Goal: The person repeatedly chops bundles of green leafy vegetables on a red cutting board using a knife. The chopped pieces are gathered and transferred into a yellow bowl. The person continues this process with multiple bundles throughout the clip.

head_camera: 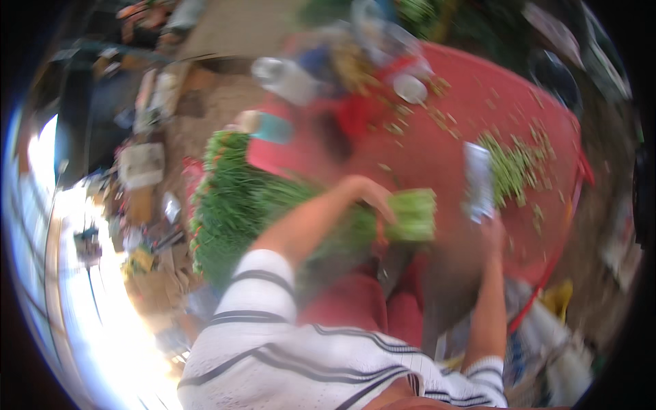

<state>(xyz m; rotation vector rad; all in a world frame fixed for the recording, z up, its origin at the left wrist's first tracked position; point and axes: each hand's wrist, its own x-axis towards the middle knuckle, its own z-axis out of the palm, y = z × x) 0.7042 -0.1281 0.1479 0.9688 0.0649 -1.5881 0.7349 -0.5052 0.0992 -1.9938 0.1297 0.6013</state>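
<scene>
My left hand (pixel 376 197) grips a bundle of green leafy vegetables (pixel 414 215) close to its pale, evenly ended stems, which point right over the red table (pixel 441 154). An orange-red band circles the bundle beside my fingers. In my right hand (pixel 492 230) is the handle of a cleaver (pixel 479 179) with a broad metal blade, blurred by motion. Blade and bundle are apart. Just right of the blade lie cut stem pieces (pixel 512 169). Left of my left forearm, long green bundles (pixel 230 205) are stacked with orange bands along their far ends.
Plastic bags (pixel 384 46), a white round lid or cup (pixel 410 89), a clear plastic container (pixel 284 77) and a teal-and-cream item (pixel 271 127) sit at the table's far left part. Cardboard boxes (pixel 154 292) stand on the left; sacks (pixel 543 353) lie at lower right.
</scene>
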